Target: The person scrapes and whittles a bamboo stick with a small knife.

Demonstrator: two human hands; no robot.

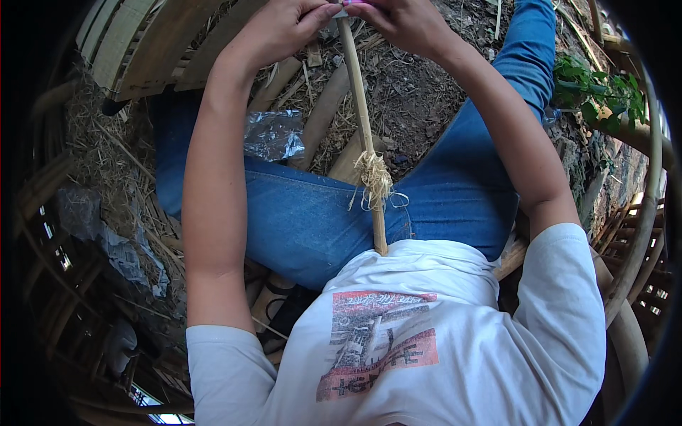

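A long, pale wooden stick (364,117) runs away from me, its near end against my white shirt at the waist. Partway along it clings a tangled bunch of thin curled shavings (375,176). At the stick's far end, by the upper edge of the view, my left hand (288,27) and my right hand (410,27) meet with thumbs pointing inward. Both are closed around a small whitish and pink thing (347,6) there. The view's edge cuts off most of it, so its kind is hidden.
My legs in blue jeans (305,213) spread out on either side of the stick. Crumpled clear plastic (273,135) lies by bamboo pieces (323,113) on straw-littered soil. Wooden slats (160,46) stand at the far left. A leafy plant (600,89) and curved poles (650,206) are on the right.
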